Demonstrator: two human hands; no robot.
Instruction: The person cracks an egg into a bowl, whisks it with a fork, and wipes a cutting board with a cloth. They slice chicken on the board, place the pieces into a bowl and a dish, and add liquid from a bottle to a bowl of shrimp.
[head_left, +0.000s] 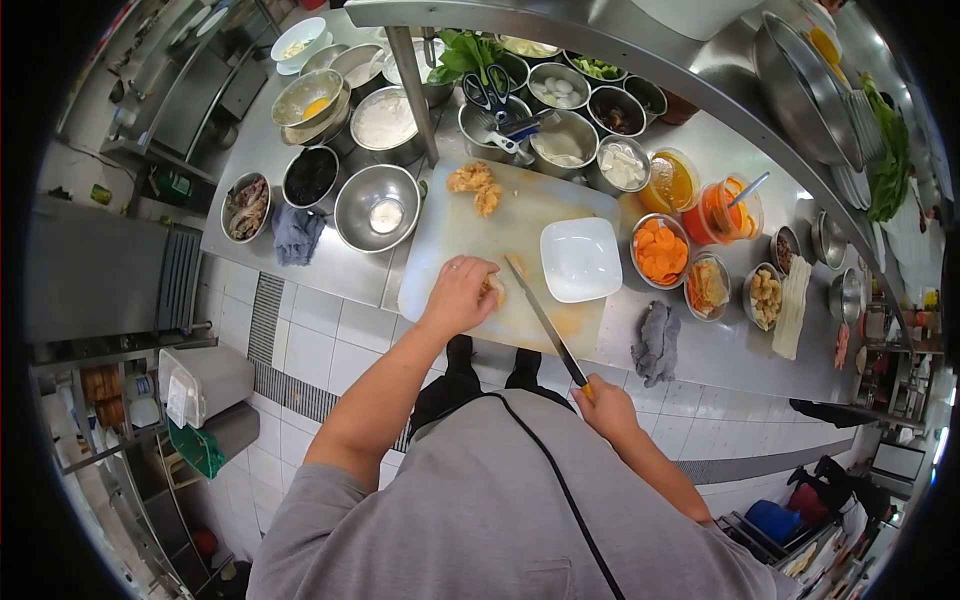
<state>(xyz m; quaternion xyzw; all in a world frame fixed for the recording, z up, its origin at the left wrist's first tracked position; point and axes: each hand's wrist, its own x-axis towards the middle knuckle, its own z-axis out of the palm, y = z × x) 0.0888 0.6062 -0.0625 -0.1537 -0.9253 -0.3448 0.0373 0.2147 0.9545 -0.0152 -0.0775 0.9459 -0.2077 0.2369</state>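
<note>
- Head view: right grip [605, 405] clenched round the handle of a long knife [545, 320]; the blade tip reaches just beside the left grip.
- Left grip [460, 295] curled over a golden fried piece [495, 291], pinning it to the cutting board [450, 230] near its front edge.
- Judgement: piece looks light, soft, probably oily; hold from above, fingertips tucked back from the blade.
- More fried pieces [477, 185] at the board's far edge; white square dish [581, 259] to the right; steel counter [330, 265] beneath.

Grey short-sleeved shirt [450, 520], thin black cord [564, 490], dark trousers [445, 395].
</note>
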